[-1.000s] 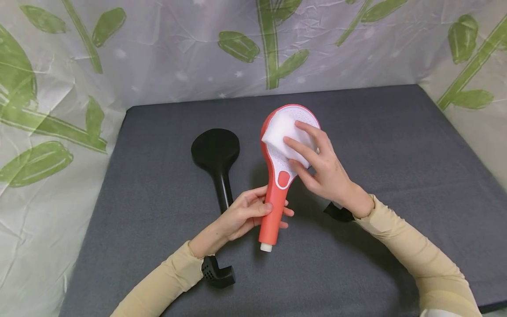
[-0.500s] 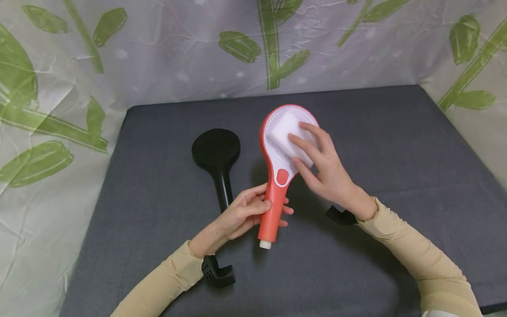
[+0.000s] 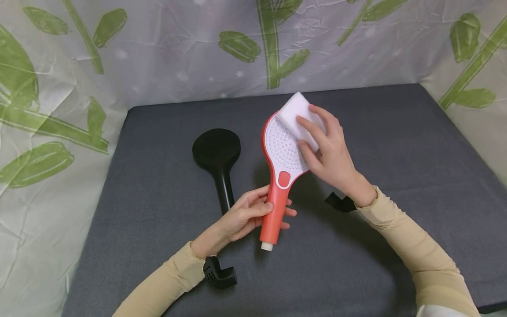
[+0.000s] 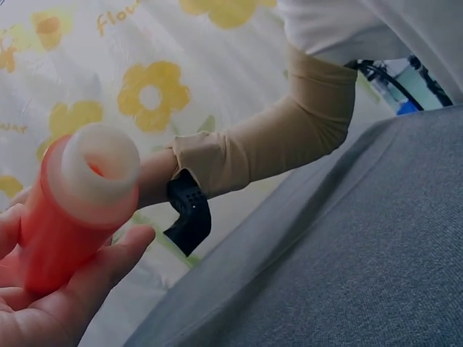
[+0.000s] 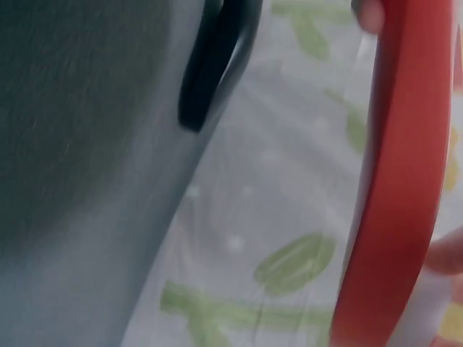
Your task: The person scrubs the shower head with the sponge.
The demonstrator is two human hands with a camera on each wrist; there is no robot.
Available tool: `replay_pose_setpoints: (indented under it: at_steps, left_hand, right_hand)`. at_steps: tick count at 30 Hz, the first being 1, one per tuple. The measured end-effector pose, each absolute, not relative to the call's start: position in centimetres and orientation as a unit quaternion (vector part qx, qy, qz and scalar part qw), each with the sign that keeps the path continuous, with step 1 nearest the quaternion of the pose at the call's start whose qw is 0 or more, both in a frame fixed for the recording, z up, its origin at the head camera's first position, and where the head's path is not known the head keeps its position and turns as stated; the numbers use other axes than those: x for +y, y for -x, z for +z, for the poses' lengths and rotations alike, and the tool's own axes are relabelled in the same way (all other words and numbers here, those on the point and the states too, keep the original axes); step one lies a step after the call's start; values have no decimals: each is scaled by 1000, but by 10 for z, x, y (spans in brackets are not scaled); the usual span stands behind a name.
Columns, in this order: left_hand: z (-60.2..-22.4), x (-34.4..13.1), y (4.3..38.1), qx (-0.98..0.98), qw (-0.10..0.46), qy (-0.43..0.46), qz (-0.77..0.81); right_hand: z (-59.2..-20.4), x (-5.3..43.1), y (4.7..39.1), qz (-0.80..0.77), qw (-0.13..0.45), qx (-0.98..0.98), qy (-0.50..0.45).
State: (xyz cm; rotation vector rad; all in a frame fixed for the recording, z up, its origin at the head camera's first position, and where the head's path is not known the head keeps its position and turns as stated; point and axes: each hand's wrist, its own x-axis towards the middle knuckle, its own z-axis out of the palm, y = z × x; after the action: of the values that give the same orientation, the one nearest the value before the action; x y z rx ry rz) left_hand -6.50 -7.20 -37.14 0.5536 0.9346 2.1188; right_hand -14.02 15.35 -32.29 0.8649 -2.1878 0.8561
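My left hand (image 3: 245, 216) grips the red handle of a shower head (image 3: 286, 154), holding it raised over the table with its white, nozzle-dotted face up. In the left wrist view the handle's hollow white end (image 4: 101, 166) points at the camera, thumb and fingers around the red part. A white sponge (image 3: 295, 113) lies against the upper right of the face, pinched by my right hand (image 3: 332, 152), and hides that part of the rim. The right wrist view shows the shower head's red side (image 5: 401, 173) with fingertips and a white edge of the sponge beside it.
To the left on the dark grey table (image 3: 158, 176) lies a black shower head (image 3: 215, 149), its handle partly behind my left hand. A wrinkled curtain with green leaves (image 3: 178, 48) stands behind the table's far edge and along its sides.
The right hand has slid the sponge from the middle of the face to its upper right edge, uncovering the lower nozzles. The left hand holds nearly the same place.
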Motion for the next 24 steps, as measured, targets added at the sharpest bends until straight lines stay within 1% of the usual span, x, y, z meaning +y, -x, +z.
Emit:
replay_pose_setpoints:
  at_steps: [3, 6, 12, 16, 20, 24]
  left_hand:
    - [-371, -73, 66, 366, 364, -208, 831]
    - [-371, -74, 67, 364, 356, -204, 836]
    - [-371, -75, 69, 365, 344, -211, 839]
    - [-372, -74, 68, 366, 354, -216, 833]
    - [-375, -71, 66, 366, 371, -225, 823]
    - [-377, -69, 65, 369, 380, -225, 818]
  right_hand:
    - [-325, 163, 144, 318, 318, -843, -296]
    - [-329, 167, 139, 323, 312, -844, -293]
    - [-335, 152, 115, 330, 282, -828, -355]
    - [-333, 138, 106, 322, 264, -813, -407]
    - [-328, 132, 114, 312, 277, -804, -424]
    - [-324, 137, 126, 316, 299, -814, -385]
